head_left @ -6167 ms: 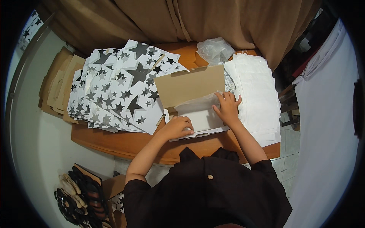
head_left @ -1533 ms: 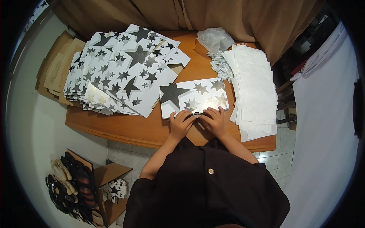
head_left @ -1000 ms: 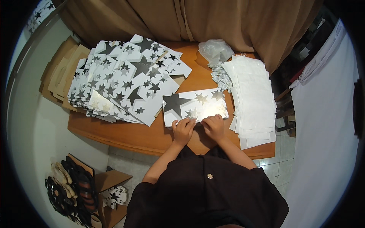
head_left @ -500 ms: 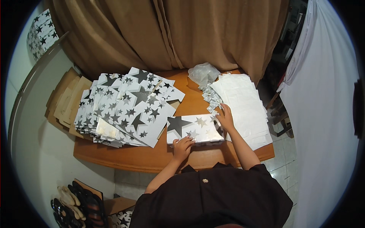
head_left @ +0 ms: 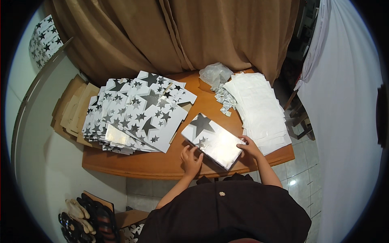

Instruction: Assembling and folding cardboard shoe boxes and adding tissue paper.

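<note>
A closed box [head_left: 216, 139], white with grey stars, lies slantwise on the wooden table in front of me, its far left corner pointing away. My right hand [head_left: 250, 148] grips its right end, thumb on top and the other fingers around the edge. Beside the box's near left side is my left hand [head_left: 191, 161], fingers apart and curved, its tips close to the lower edge. Whether those tips touch the box I cannot tell. Light glares off the right half of the lid.
Star-patterned flat cardboard sheets [head_left: 137, 109] are piled on the left, with plain brown cardboard [head_left: 75, 107] beside them. White paper sheets [head_left: 261, 111] lie on the right. Small silvery packets [head_left: 225, 99] and a clear plastic bag [head_left: 215, 75] sit at the back. Shoes [head_left: 89, 216] stand low left.
The box has turned clockwise, its right end swinging nearer to me. My right hand has come back from near the packets onto that end. My left hand has slid off the top to the near side.
</note>
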Demonstrator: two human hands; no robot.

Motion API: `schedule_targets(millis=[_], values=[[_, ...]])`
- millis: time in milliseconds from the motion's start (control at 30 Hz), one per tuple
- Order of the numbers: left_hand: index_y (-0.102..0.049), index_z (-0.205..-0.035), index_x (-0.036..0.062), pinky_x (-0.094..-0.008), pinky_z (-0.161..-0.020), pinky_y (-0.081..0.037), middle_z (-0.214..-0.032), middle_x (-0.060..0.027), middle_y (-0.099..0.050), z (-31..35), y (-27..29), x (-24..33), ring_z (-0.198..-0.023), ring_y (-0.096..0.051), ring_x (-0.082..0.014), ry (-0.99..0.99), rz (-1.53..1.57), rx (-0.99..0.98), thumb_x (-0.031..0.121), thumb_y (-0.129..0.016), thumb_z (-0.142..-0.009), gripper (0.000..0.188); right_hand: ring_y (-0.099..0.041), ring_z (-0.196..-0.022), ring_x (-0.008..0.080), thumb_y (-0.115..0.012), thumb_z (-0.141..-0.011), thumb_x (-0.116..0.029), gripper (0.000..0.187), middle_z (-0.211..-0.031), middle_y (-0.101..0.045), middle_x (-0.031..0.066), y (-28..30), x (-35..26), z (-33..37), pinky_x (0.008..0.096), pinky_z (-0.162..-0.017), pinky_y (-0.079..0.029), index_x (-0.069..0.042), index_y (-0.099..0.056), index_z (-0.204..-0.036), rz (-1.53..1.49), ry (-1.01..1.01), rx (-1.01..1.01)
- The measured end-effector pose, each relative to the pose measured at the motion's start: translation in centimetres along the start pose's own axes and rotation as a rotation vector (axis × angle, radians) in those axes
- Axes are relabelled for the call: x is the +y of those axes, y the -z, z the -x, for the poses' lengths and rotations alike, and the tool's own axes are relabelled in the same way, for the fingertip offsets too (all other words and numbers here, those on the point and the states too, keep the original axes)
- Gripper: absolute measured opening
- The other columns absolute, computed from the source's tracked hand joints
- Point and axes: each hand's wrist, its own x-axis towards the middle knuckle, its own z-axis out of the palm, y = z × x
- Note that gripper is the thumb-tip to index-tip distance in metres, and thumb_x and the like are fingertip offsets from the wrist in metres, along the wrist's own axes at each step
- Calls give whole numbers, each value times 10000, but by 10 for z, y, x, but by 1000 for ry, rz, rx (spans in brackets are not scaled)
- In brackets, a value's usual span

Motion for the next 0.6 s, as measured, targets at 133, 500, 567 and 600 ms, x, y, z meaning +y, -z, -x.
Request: schedule_targets(millis=[133,500,567,600], values=[[-390,-1288,28,-441,-1006,-308,-1311,-213,-339,37,1,2,-1213,-349,-366,180,266,-120,284,-693,-768,655,-487,-900,166,-705,-757,-320,475,-991,-514,68,-8,30,12,281,-769,-422,-33,-582,-1115,22,37,-46],[-6,-1425,-41,-393,-1080,-179,-1443,-248,-192,107,20,85,-1341,-205,-351,283,656,-329,351,-425,-951,743,-444,-1043,216,-639,-798,-258,485,-1107,-447,110,-46,-3,87,332,-913,-364,-8,-505,-1192,-110,393,19],[-3,-1425,-41,-391,-1074,-193,-1445,-242,-200,109,40,100,-1336,-226,-336,266,739,-263,328,-401,-962,713,-411,-1102,220,-644,-786,-285,581,-1160,-400,115,-51,-28,105,344,-951,-338,-14,-454,-1263,-95,443,-43],[4,-1423,-50,-381,-1085,-168,-1460,-233,-170,111,49,105,-1354,-191,-322,271,764,-196,301,-399,-961,706,-395,-1130,233,-652,-775,-304,628,-1180,-391,126,-59,-49,118,354,-975,-318,-9,-432,-1283,-59,543,-40]])
